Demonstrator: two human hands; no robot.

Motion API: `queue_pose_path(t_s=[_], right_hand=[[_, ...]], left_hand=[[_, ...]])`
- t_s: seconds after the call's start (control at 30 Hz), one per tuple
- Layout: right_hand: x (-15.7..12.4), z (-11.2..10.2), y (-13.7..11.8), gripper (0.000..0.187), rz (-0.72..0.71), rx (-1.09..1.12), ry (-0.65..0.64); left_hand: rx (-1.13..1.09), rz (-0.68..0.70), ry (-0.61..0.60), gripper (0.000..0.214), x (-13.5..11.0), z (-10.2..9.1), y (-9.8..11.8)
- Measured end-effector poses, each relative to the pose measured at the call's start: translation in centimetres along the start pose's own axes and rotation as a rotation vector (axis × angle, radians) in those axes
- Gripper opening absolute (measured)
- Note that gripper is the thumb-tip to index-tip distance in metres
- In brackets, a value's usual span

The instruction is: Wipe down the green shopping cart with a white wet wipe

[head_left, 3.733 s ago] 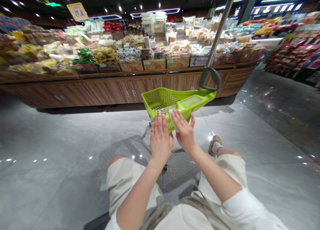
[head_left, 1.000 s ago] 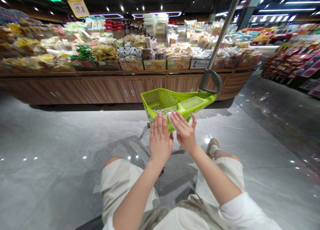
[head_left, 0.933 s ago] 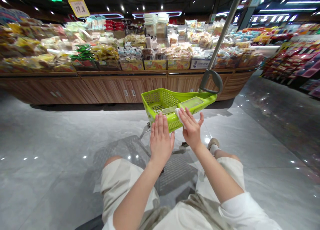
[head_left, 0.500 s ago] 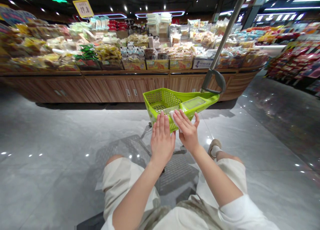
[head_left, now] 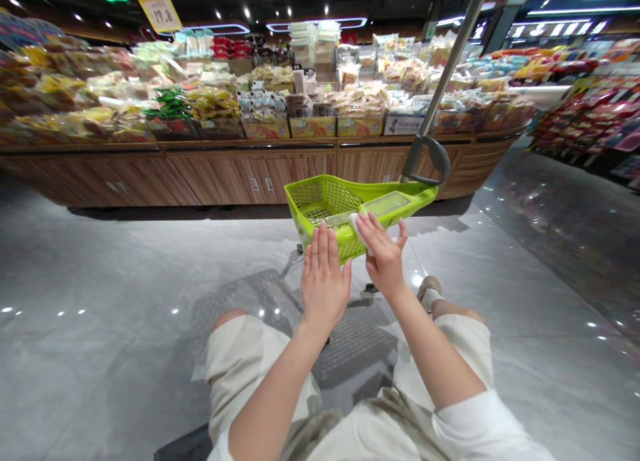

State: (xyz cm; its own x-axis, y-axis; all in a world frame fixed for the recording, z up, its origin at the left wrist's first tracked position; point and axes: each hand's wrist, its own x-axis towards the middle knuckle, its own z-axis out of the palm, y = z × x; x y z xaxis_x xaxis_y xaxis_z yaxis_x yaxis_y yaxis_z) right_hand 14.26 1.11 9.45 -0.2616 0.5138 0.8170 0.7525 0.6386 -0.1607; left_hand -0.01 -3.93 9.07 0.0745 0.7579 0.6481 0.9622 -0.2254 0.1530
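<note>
A lime-green shopping basket [head_left: 325,201] on a wheeled frame stands in front of me on the floor. My left hand [head_left: 324,281] lies flat, fingers together and stretched out, against the basket's near rim. My right hand [head_left: 384,254] presses a small white cloth [head_left: 356,225] onto the rim beside the basket's flat green panel [head_left: 387,204], fingers extended over it. A grey pull handle [head_left: 425,157] rises from the basket's right end on a long metal pole [head_left: 453,54].
A long wooden display counter [head_left: 240,171] piled with packaged snacks runs across the back, with a yellow price sign [head_left: 160,12] above. More shelves [head_left: 590,107] stand at right. Glossy grey floor [head_left: 100,281] surrounds me. My knees and one shoe [head_left: 429,291] show below.
My right hand with the white cloth has slid right along the basket rim since half a second ago, much as it did 0.9 s ago. My left hand has stayed put.
</note>
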Motion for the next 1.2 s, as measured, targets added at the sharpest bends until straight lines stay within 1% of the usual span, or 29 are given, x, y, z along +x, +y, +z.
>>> queue_pose_path(t_s=[0.07,0.13,0.2,0.27,0.3,0.37,0.43,0.5,0.53,0.6,0.63,0.7,0.77,0.8,0.87,0.93,1.0,1.07,1.1,1.2], right_hand=[[0.0,0.1,0.8,0.076,0.113,-0.046,0.078],[-0.2,0.5,0.1,0.078,0.172,-0.059,0.103],[-0.5,0.7,-1.6,0.076,0.128,-0.015,0.065],[-0.7,0.8,-3.0,0.072,0.022,0.045,-0.003],[-0.7,0.6,-3.2,0.070,-0.031,0.064,-0.034],[-0.6,0.2,-2.4,0.069,-0.099,0.059,-0.072],[-0.4,-0.3,-0.5,0.071,-0.078,0.021,-0.045],[-0.2,-0.5,1.2,0.073,0.020,-0.021,0.036],[-0.1,-0.4,1.6,0.074,0.079,-0.035,0.079],[-0.2,-0.1,1.0,0.074,0.138,-0.039,0.104],[-0.3,0.2,0.2,0.074,0.126,-0.029,0.089],[-0.6,0.5,-1.7,0.071,0.039,0.007,0.032],[-0.8,0.5,-2.9,0.068,-0.062,0.031,-0.012],[-0.8,0.4,-3.0,0.067,-0.095,0.030,-0.025],[-0.6,0.1,-2.0,0.069,-0.102,0.002,-0.031],[-0.2,-0.2,-0.5,0.073,-0.044,-0.039,-0.006],[0.0,-0.3,0.4,0.076,0.044,-0.064,0.047],[-0.1,0.0,-0.2,0.077,0.086,-0.055,0.057],[-0.2,0.2,-0.9,0.076,0.075,-0.038,0.045],[-0.5,0.5,-2.9,0.070,-0.031,0.008,-0.020]], left_hand=[[0.009,0.002,0.002,0.074,0.0,0.0,0.1],[0.012,0.005,0.000,0.075,0.0,0.0,0.1],[0.010,0.002,-0.003,0.075,0.0,0.1,0.1],[0.009,-0.005,-0.010,0.074,0.0,0.1,0.1],[0.011,-0.009,-0.013,0.073,0.0,0.1,0.0],[0.013,-0.007,-0.013,0.073,0.0,0.1,0.0],[0.012,0.001,-0.007,0.073,0.0,0.1,0.0],[0.011,0.005,-0.003,0.073,0.0,0.0,0.1],[0.010,0.005,-0.001,0.073,0.0,0.0,0.1],[0.008,0.003,0.002,0.074,0.0,0.0,0.1],[0.006,0.001,0.003,0.074,0.1,0.0,0.2],[0.006,-0.006,-0.004,0.073,0.1,0.0,0.2],[0.006,-0.015,-0.013,0.073,0.0,0.0,0.2],[0.004,-0.019,-0.015,0.073,0.0,0.0,0.2],[-0.002,-0.019,-0.011,0.073,0.0,0.0,0.2],[-0.004,-0.013,-0.002,0.074,0.0,0.0,0.2],[-0.006,-0.006,0.002,0.074,0.0,0.0,0.3],[-0.012,-0.005,0.007,0.075,0.0,0.1,0.3],[-0.016,-0.007,0.008,0.075,0.0,0.1,0.3],[-0.015,-0.017,-0.001,0.073,0.0,0.2,0.2]])
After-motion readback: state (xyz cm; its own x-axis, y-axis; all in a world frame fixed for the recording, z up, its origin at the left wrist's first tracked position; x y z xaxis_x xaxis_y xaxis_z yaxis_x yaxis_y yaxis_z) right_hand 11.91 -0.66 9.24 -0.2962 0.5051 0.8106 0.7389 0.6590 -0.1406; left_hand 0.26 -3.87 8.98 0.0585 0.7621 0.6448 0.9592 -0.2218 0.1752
